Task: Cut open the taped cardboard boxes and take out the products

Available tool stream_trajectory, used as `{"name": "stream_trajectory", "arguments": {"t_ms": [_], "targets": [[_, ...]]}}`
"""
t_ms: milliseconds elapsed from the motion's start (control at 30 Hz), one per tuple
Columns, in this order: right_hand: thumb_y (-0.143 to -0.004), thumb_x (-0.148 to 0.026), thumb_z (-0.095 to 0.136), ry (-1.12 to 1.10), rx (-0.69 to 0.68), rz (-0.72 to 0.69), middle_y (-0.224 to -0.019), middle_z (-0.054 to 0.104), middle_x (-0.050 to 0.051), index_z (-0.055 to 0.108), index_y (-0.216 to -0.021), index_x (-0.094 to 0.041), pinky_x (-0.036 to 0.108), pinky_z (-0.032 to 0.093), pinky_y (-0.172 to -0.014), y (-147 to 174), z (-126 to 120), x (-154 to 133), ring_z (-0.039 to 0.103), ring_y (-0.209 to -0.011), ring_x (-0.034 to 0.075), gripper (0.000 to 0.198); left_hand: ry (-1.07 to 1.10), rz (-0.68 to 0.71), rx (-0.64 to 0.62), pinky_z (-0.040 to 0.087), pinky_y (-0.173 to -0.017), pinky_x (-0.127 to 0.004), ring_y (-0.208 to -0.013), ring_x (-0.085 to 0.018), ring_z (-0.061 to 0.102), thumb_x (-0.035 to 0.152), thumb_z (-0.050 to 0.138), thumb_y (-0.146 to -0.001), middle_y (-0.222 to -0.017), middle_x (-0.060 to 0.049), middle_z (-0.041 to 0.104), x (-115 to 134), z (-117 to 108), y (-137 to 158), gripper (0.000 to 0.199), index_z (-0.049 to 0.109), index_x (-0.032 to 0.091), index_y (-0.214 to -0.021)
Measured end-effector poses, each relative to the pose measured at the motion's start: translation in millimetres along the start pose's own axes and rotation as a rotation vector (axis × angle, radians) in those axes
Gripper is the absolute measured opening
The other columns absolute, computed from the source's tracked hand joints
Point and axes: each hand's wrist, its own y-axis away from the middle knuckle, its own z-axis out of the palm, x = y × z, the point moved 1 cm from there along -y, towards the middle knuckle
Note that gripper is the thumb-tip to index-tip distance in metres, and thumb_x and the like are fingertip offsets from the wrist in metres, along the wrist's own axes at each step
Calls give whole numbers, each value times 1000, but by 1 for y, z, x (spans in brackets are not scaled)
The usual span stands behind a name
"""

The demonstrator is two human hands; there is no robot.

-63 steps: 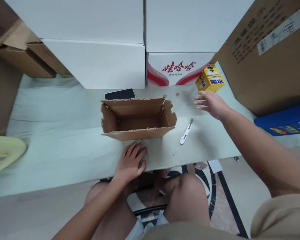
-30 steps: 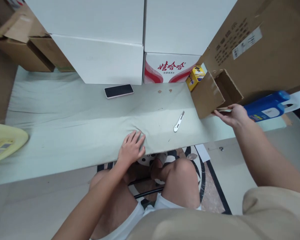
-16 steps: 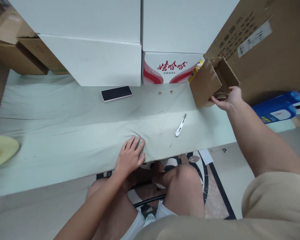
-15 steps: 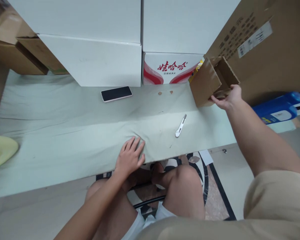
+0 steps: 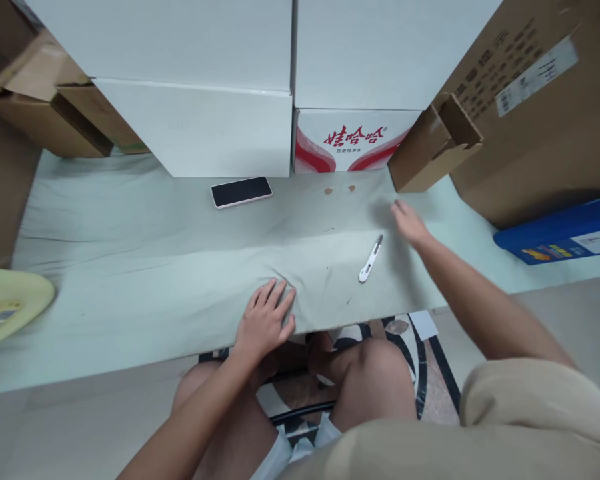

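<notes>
My left hand (image 5: pixel 266 317) lies flat near the front edge of the cloth-covered table (image 5: pixel 130 280), fingers spread and nothing in it. My right hand (image 5: pixel 409 223) hovers over the right side, slightly blurred, its fingers loosely stretched out and nothing visible in them. Just beyond it an open-topped small cardboard box (image 5: pixel 420 157) stands upright against the large carton, apart from the hand. Between my hands, nearer the right, lies a white utility knife (image 5: pixel 371 260). A dark-screened phone (image 5: pixel 242 192) rests farther back, left of two small brown scraps (image 5: pixel 329 191).
White cartons (image 5: pixel 190 127) are stacked along the back, one with red lettering (image 5: pixel 355 140). A large brown carton (image 5: pixel 545 140) and a blue bottle (image 5: pixel 560 230) stand or lie at right. Brown boxes (image 5: pixel 45 123) fill the back left; a pale yellow container (image 5: pixel 15 303) is at the left edge.
My right hand has let go of the small cardboard box and drawn back toward the left and front. The box now stands farther back. My left hand stays on the table.
</notes>
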Motion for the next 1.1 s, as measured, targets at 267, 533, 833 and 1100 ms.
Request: {"name": "stream_trajectory", "arguments": {"t_ms": [267,533,833,1100], "targets": [[-96,-47,48,479,54,-296,-159,43,19,57,-149,-23,64,34,-121,150,80,45,37,-152,42,59,24,-37,-74,40,-121,-51,-150,-35,46,37,55,-97,-157,-13,56,7,-4,2,53,60,23,-148],[-97,-44,48,547,121,-306,-155,50,18,64,-143,-23,61,37,-119,149,84,38,41,-149,41,54,361,-116,-202,49,-114,-42,-130,-26,61,35,53,-95,-139,-12,66,-61,-37,-57,46,61,19,-138],[-97,-40,48,555,104,-283,-157,48,21,64,-144,-21,61,36,-121,150,85,34,41,-151,42,54,20,-424,-230,39,-119,-51,-142,-38,46,49,72,-84,-152,-19,51,-202,-69,-214,80,47,13,-151],[-97,-38,49,589,94,-275,-155,49,23,64,-144,-20,59,36,-121,149,85,34,41,-150,42,53,-87,-383,-445,36,-118,-58,-142,-43,41,64,73,-75,-155,-20,45,-248,-57,-246,102,40,17,-159]]}}
